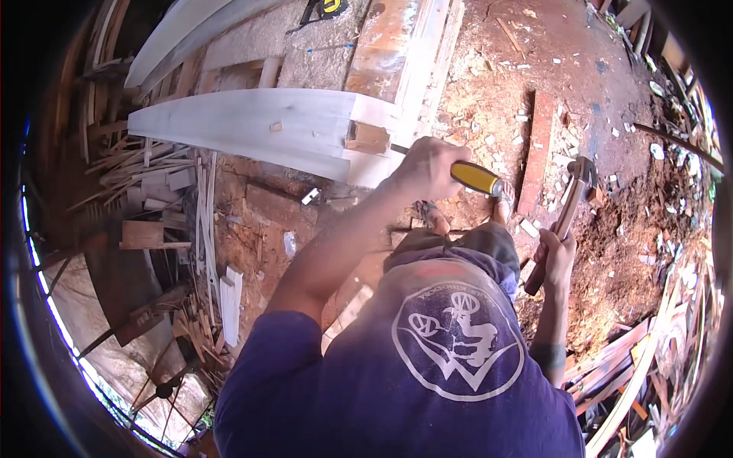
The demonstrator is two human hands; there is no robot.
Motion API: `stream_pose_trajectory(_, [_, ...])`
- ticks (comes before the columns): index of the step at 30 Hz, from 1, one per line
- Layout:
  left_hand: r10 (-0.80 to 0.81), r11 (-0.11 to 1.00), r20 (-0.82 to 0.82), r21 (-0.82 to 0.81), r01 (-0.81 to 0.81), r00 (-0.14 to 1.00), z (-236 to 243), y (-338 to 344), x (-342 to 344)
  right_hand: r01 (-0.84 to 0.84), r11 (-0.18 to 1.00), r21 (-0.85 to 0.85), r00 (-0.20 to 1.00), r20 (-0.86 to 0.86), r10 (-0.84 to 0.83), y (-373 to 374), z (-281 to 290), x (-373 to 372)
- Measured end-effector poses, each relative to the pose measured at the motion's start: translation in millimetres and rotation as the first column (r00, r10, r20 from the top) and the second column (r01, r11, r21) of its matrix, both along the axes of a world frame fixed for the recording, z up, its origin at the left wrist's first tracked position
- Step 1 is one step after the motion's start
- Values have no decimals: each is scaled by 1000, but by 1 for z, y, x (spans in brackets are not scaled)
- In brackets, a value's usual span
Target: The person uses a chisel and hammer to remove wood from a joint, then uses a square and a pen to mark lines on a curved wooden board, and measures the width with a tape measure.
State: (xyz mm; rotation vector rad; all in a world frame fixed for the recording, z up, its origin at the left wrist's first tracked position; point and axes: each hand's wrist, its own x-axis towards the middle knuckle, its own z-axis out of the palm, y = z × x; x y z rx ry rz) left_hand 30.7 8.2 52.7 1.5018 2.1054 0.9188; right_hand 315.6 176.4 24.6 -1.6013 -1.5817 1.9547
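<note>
My left hand (426, 169) is closed round a chisel (477, 178) with a yellow and black handle. The handle's butt sticks out to the right, and a little of the blade shows left of my fist, by the end of a pale timber (244, 122). At that end a squared notch (369, 138) shows browner wood; whether the blade touches it I cannot tell. Lower and to the right, my right hand (557, 256) grips a hammer (567, 212) by its wooden handle, head upward. The hammer is apart from the chisel.
A yellow and black tape measure (330, 8) lies at the far edge. More boards (416, 61) lie beyond the timber, and a reddish plank (537, 149) rests on the ground. Wood chips are scattered around my feet (502, 210). Scrap wood piles (626, 366) stand along both sides.
</note>
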Motion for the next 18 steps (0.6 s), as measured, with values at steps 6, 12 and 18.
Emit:
stream_pose_trajectory(6, [28,999,-83,-23,-30,996,-5,2,1,34,999,-10,999,25,-34,-1,2,8])
stream_pose_trajectory(12, [51,998,-100,-20,-53,994,-9,6,2,61,998,-24,998,2,-61,-2,1,13])
stream_pose_trajectory(18, [123,990,-69,-60,-127,990,-1,16,-4,380,893,243,907,-290,-307,-5,29,18])
